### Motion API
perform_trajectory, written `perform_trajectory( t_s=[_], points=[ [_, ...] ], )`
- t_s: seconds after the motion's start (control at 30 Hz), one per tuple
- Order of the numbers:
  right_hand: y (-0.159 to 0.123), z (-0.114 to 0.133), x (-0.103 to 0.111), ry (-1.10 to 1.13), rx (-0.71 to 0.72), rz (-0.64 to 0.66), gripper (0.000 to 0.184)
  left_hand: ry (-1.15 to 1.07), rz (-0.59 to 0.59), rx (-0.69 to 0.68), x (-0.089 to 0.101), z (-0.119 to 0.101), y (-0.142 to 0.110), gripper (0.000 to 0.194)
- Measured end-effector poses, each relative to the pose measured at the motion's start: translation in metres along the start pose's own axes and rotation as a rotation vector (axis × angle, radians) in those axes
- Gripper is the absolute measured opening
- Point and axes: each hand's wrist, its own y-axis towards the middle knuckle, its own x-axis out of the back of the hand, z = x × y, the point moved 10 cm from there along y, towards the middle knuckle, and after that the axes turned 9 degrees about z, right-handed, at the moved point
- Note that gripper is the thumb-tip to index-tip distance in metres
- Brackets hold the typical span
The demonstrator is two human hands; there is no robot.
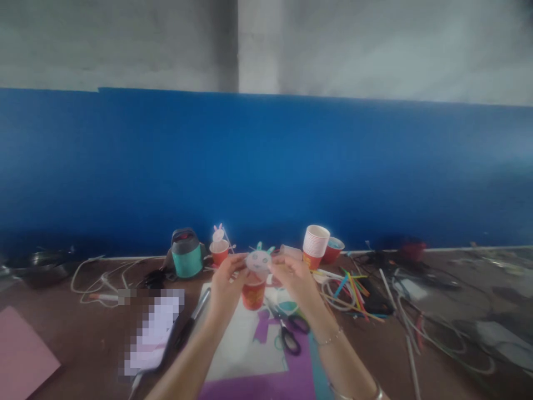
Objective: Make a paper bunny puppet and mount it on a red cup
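My left hand [225, 280] and my right hand [293, 278] both hold a red paper cup [253, 293] just above the table. On its top sits a pale round paper face with green ears [259, 258], and my fingers pinch its edges from both sides. Under the cup lie a white sheet [239, 344] and purple paper [275, 383]. Black-handled scissors [289, 333] lie just right of the cup, beside my right wrist.
A second red cup with a bunny face [219, 249] and a teal container [187, 254] stand behind. A stack of paper cups [315, 245], coloured straws [352, 289], cables [437, 328] and a pink sheet [23, 355] lie about. A blue wall [266, 166] bounds the table's far edge.
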Motion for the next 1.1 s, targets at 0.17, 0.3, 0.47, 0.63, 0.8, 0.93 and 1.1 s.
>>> perform_trajectory(
  t_s=[0.17,0.3,0.47,0.63,0.8,0.93,1.1],
  points=[
    [0.001,0.002,0.001,-0.058,0.015,-0.015,0.024,0.044,0.082,-0.013,-0.005,-0.003,0.004,0.036],
    [0.000,0.007,0.004,-0.123,0.044,-0.050,0.021,0.098,0.098,-0.012,-0.008,-0.005,0.000,0.039],
    [-0.002,0.013,0.005,-0.181,0.079,-0.066,0.019,0.112,0.079,-0.025,-0.009,-0.007,-0.002,0.043],
    [-0.002,0.012,0.004,-0.187,0.081,-0.067,0.019,0.132,0.059,-0.028,-0.006,-0.007,-0.001,0.041],
    [-0.002,0.010,0.004,-0.161,0.081,-0.064,0.020,0.101,0.050,-0.014,-0.005,-0.004,-0.001,0.042],
    [-0.002,0.007,0.005,-0.054,0.072,-0.054,0.028,-0.047,-0.010,0.031,0.000,-0.005,-0.002,0.047],
    [0.001,-0.001,0.005,0.039,0.021,-0.047,0.042,-0.233,-0.100,0.072,0.009,-0.012,-0.006,0.058]
  ],
)
